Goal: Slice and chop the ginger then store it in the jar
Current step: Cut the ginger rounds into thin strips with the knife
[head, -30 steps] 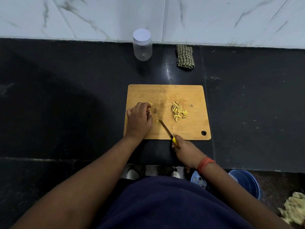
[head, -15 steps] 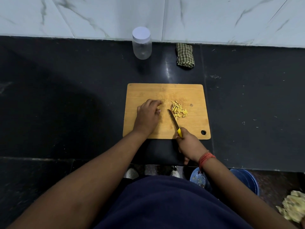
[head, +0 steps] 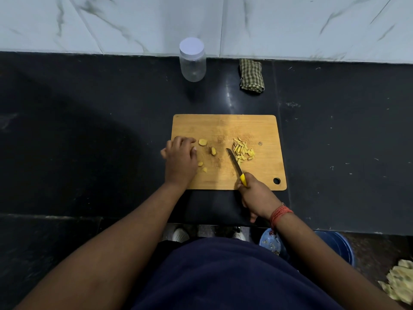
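Observation:
A wooden cutting board [head: 223, 126] lies on the black counter. A pile of chopped ginger strips [head: 243, 150] sits right of the board's middle. Several ginger slices [head: 203, 142] lie scattered on the left half. My left hand [head: 180, 158] rests on the board's left edge with curled fingers, just beside the slices; whether it holds a piece is hidden. My right hand [head: 254, 194] grips the yellow handle of a knife [head: 234, 163], whose blade tip points at the strip pile. A clear jar [head: 192, 60] with a white lid stands upright at the back, closed.
A folded checked cloth [head: 251, 76] lies right of the jar by the marble wall. Below the counter edge are a blue bucket [head: 335, 245] and pale scraps [head: 400, 283] on the floor. Bare black counter [head: 89, 135] spreads left and right of the board.
My left hand has slid left to the board's edge, uncovering several ginger slices. The knife has swung right, so its blade now lies next to the strip pile.

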